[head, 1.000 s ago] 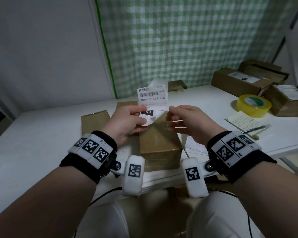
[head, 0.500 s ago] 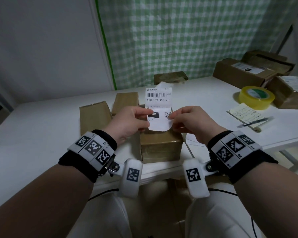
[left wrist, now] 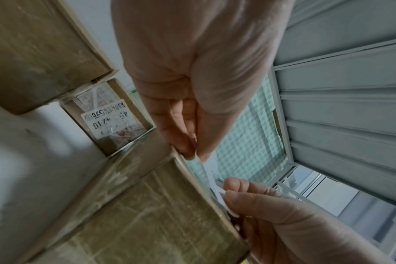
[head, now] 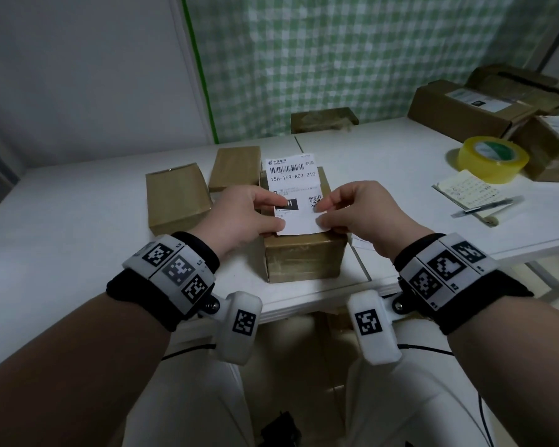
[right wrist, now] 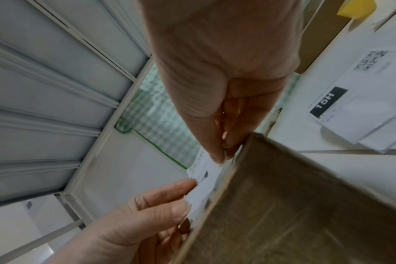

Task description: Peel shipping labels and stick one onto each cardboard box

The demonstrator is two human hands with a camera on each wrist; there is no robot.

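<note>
A white shipping label (head: 292, 185) with a barcode lies along the top of a brown cardboard box (head: 304, 261) at the table's near edge. My left hand (head: 276, 214) pinches the label's lower left edge, and my right hand (head: 325, 217) pinches its lower right edge. In the left wrist view the left hand (left wrist: 190, 153) and right hand (left wrist: 228, 192) hold the label (left wrist: 211, 171) just above the box (left wrist: 158, 205). From the right wrist, the right hand (right wrist: 219, 157) and left hand (right wrist: 183, 196) hold the label (right wrist: 201, 178) at the box (right wrist: 283, 205) edge.
Two small plain boxes (head: 176, 195) (head: 234, 167) stand to the left and another box (head: 323, 119) behind. Labelled boxes (head: 465, 111) are stacked at the far right by a yellow tape roll (head: 492, 158) and a notepad with pen (head: 475, 195). Label sheets (right wrist: 350, 100) lie right of the box.
The label, held upright in the air a second ago, has come down flat over the box top. Both hands have lowered with it and keep their pinch.
</note>
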